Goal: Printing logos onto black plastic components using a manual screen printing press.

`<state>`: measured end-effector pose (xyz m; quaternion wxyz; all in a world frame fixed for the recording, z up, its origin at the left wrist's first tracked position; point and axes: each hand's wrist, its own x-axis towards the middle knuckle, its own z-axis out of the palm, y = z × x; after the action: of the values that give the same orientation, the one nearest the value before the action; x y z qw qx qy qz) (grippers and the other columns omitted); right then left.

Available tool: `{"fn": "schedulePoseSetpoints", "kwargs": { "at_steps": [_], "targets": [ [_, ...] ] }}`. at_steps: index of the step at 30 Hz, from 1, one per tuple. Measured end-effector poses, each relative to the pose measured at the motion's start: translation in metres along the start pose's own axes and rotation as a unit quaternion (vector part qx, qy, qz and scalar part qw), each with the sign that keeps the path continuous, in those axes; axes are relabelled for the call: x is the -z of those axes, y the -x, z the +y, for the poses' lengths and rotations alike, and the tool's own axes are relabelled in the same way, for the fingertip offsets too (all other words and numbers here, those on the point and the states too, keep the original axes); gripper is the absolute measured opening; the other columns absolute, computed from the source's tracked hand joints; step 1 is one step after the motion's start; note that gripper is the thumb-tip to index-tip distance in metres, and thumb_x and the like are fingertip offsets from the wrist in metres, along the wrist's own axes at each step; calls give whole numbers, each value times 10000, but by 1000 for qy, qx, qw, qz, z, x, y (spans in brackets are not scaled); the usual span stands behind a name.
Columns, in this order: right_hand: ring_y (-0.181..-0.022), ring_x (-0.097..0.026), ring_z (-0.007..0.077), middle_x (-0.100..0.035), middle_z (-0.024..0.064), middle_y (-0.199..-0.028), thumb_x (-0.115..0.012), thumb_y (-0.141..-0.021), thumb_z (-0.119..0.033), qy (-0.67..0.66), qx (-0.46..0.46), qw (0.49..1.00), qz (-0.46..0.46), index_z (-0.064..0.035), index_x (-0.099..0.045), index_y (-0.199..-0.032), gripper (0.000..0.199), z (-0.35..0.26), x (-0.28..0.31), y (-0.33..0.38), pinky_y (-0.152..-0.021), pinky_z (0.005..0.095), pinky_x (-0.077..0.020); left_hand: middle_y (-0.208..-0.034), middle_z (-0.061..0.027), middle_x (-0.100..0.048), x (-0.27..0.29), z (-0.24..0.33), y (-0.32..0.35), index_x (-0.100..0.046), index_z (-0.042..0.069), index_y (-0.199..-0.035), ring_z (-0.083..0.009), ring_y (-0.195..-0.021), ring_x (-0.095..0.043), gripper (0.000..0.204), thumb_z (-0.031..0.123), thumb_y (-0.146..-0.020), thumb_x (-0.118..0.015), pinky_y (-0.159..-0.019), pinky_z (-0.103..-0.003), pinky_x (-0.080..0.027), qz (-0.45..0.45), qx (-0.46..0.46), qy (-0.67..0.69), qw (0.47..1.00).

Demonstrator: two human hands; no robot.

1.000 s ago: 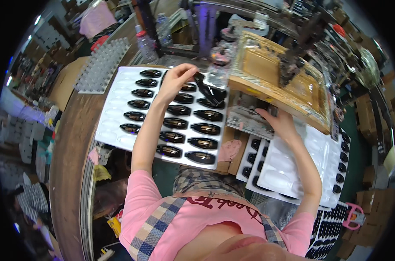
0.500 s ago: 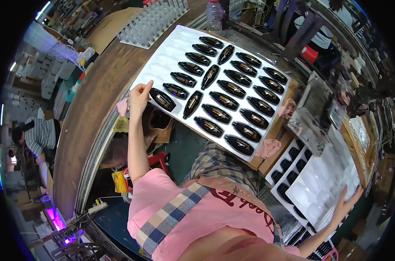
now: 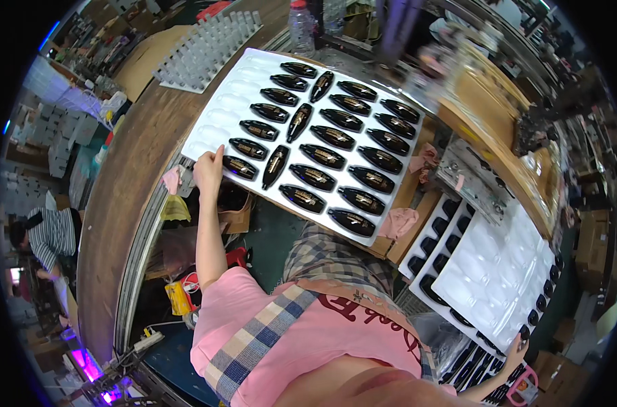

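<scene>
A white moulded tray (image 3: 213,112) lies on the bench, holding rows of glossy black, tapered bottle-like pieces (image 3: 322,157) with gold printing; its left column of hollows holds none. My left hand (image 3: 209,169) is closed on the tray's near left edge, thumb up beside the nearest black piece. At lower right, my right hand (image 3: 514,358) has its fingers bent around a black bottle-like piece (image 3: 524,332) at the end of a row. Those fingers are small and partly hidden. A second white tray (image 3: 492,271) lies over that stack of black pieces.
A wooden-framed screen (image 3: 485,95) tilts above a metal fixture (image 3: 468,176) at right. Pink cloths (image 3: 398,222) lie by the tray. On the wooden bench (image 3: 128,169) stands a rack of clear pegs (image 3: 210,51). A clear bottle (image 3: 300,30) stands behind. Another person (image 3: 50,237) works at far left.
My right hand has moved down along the lower tray stack, its spread fingers now bent. The wooden frame at right has shifted, showing more of itself. My left hand stays on the tray edge.
</scene>
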<state>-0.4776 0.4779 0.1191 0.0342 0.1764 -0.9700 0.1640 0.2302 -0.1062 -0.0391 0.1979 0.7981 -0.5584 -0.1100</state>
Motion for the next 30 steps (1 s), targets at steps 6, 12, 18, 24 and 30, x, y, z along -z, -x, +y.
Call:
{"fn": "schedulePoseSetpoints", "kwargs": {
  "at_steps": [6, 12, 18, 24, 30],
  "targets": [
    [-1124, -412, 316, -430, 255, -1191, -615, -757, -380, 68, 67, 994, 49, 103, -372, -1201, 699, -38, -3, -6, -949, 340, -318, -600, -119, -523, 14, 55, 12, -492, 14, -855, -278, -549, -520, 273, 278, -819, -553, -523, -362, -403, 134, -87, 63, 985],
    [-1051, -466, 315, -485, 216, -1127, -475, -852, -326, 103, 103, 989, 39, 42, -454, -1141, 469, -57, 3, -6, -902, 346, -346, -687, -104, -561, 12, 178, 42, -542, 11, -933, -175, -595, -532, 156, 114, -817, -548, -552, -282, -427, 26, -285, 308, 907],
    [-924, -512, 207, -501, 129, -1128, -515, -842, -198, -3, 122, 989, 81, -12, -483, -1109, 327, -116, 12, 21, -757, 270, -409, -847, -132, -610, 8, 303, 86, -581, -3, -947, -240, -742, -581, 199, 138, -812, -544, -652, -278, -452, -121, -529, 373, 753],
    [-842, -510, 121, -441, 70, -1218, -620, -758, -100, -265, 215, 940, 4, -38, -450, -1126, 410, -251, -16, 34, -685, 243, -417, -851, -87, -612, -57, 391, 89, -556, 10, -982, -214, -773, -587, 225, 154, -811, -533, -728, -303, -452, 26, -703, 381, 600],
    [-829, -517, 148, -583, 71, -954, -663, -718, -127, -310, 310, 893, -105, -7, -489, -1081, 420, -344, -61, 23, -718, 253, -410, -851, -75, -613, -47, 411, 74, -556, 14, -981, -169, -775, -580, 221, 155, -811, -548, -720, -277, -451, -239, -535, 474, 657]
  ]
}}
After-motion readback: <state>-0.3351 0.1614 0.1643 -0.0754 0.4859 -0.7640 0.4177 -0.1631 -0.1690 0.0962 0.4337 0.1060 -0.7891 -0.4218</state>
